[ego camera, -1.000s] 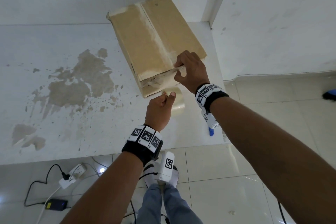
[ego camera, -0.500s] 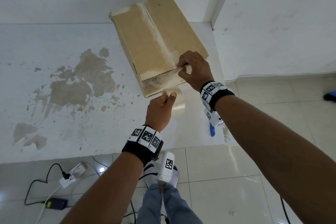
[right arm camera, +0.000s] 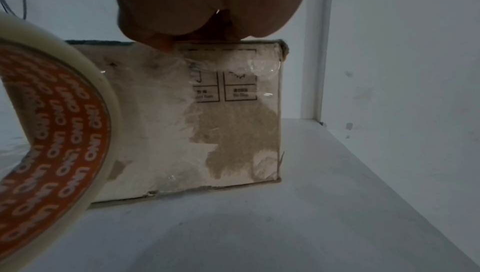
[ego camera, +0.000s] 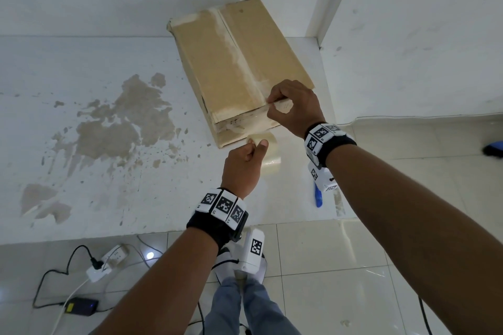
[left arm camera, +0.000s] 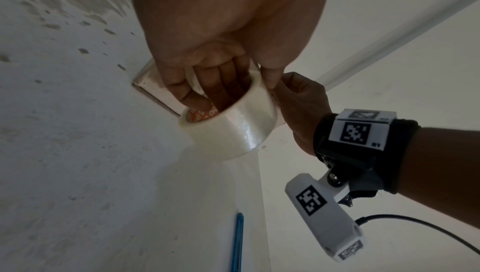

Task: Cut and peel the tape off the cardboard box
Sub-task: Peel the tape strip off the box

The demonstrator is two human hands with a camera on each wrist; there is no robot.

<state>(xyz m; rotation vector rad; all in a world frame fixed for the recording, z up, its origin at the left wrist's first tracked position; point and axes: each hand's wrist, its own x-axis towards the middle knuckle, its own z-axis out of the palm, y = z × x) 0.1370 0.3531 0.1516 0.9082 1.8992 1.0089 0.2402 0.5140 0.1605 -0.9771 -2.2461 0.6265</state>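
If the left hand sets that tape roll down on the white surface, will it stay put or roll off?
The tape roll is a wide ring, so laid flat on a face it should sit still; on its edge it could roll across the smooth white surface. It looks light: the left hand holds it with fingers hooked through the core.

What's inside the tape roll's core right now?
The left hand's fingers are hooked through the tape roll, over its orange printed core. What lies beyond the fingers is hidden.
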